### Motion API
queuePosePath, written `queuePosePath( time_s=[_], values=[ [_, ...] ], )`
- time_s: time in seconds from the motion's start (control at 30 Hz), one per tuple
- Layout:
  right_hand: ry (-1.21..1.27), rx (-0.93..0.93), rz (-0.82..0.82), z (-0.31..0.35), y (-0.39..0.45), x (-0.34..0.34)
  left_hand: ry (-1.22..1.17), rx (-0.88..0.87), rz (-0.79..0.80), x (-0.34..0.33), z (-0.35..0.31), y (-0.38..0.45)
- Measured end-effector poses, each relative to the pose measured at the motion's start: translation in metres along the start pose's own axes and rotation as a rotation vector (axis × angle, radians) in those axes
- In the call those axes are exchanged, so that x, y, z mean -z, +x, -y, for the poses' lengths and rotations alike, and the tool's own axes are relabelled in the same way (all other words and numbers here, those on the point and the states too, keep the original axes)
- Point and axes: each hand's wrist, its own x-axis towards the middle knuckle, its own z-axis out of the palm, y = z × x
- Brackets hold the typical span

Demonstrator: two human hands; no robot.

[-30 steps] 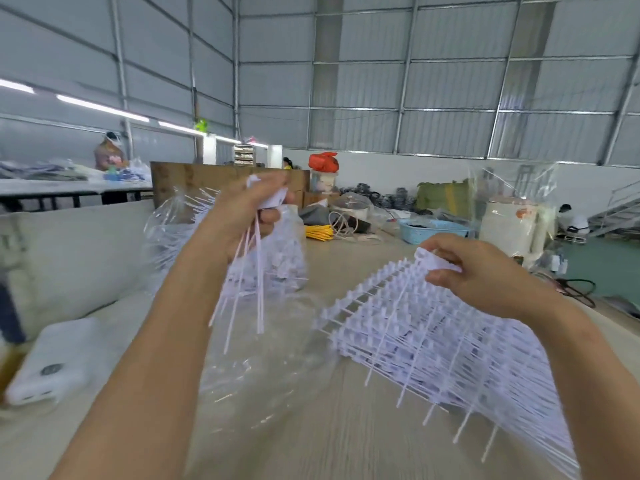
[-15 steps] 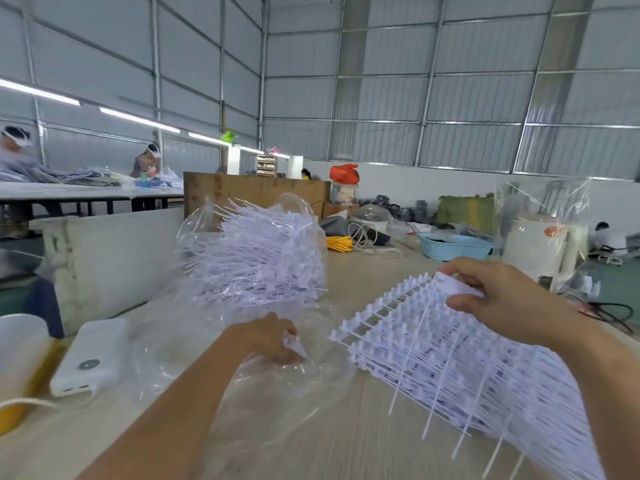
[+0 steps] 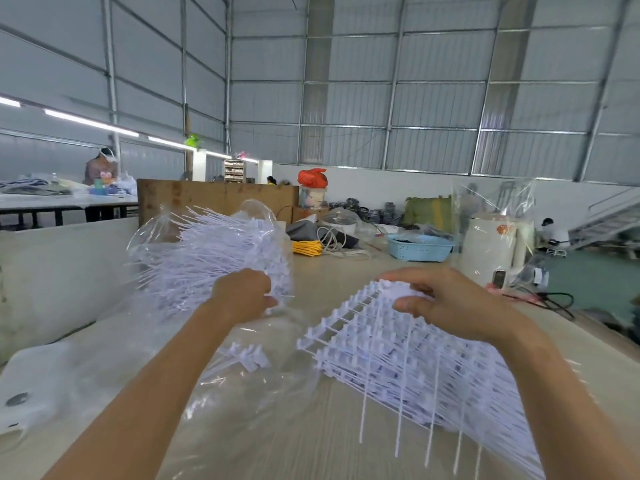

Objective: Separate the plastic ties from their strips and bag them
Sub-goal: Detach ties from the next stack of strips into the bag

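At the left of the wooden table (image 3: pixel 311 445), a clear plastic bag (image 3: pixel 152 237) bulges with loose white ties (image 3: pixel 207 251), thin strands bristling leftward with their blocky heads bunched toward the right. A few more tie heads (image 3: pixel 250 355) lie lower down, seemingly under the same clear film. The left hand (image 3: pixel 242 295) sits just below the bulging bundle, fingers curled against the film near the tie heads; whether they pinch the plastic or a tie I cannot tell. Right of it, a stack of tie strips (image 3: pixel 388 362) rests on the table, white rails with rows of square heads and long tails running toward the viewer. The right hand (image 3: pixel 446 303) holds the stack's far top corner, fingers curled over the edge and thumb (image 3: pixel 412 302) pressed beneath.
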Motion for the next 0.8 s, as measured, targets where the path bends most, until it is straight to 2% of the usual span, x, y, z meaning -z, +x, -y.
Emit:
queuePosePath(
  time_s=[0.07, 0.1, 0.17, 0.27, 0.37, 0.47, 0.6, 0.67, 0.73, 0.8],
  values=[
    [0.034, -0.032, 0.0, -0.001, 0.002, -0.004, -0.412, -0.134, -0.202, 0.012, -0.037, -0.008],
    [0.054, -0.058, 0.003, -0.002, 0.003, -0.007, -0.657, -0.217, -0.209, 0.019, -0.057, -0.014],
    [0.08, -0.095, -0.007, -0.004, 0.006, -0.011, -0.982, -0.359, -0.048, 0.032, -0.095, -0.026],
    [0.093, -0.091, -0.072, -0.012, 0.008, -0.016, -1.218, -0.394, 0.177, 0.031, -0.133, -0.023],
    [0.097, -0.122, -0.128, -0.025, 0.007, -0.021, -1.239, -0.317, 0.065, 0.016, -0.148, -0.011],
    [-0.035, -0.182, -0.162, -0.04, 0.004, -0.024, -1.268, -0.276, -0.03, 0.0, -0.154, -0.008],
    [-0.001, -0.154, -0.066, -0.045, 0.004, -0.03, -1.416, -0.204, -0.028, -0.013, -0.157, -0.008],
    [-0.013, -0.133, -0.07, -0.044, 0.006, -0.033, -1.5, -0.123, -0.005, -0.015, -0.158, -0.009],
    [-0.03, -0.122, -0.076, -0.043, 0.007, -0.035, -1.489, -0.085, 0.006, -0.018, -0.158, -0.009],
    [-0.04, -0.121, -0.071, -0.042, 0.005, -0.037, -1.377, -0.075, -0.033, -0.02, -0.159, -0.009]
  ],
)
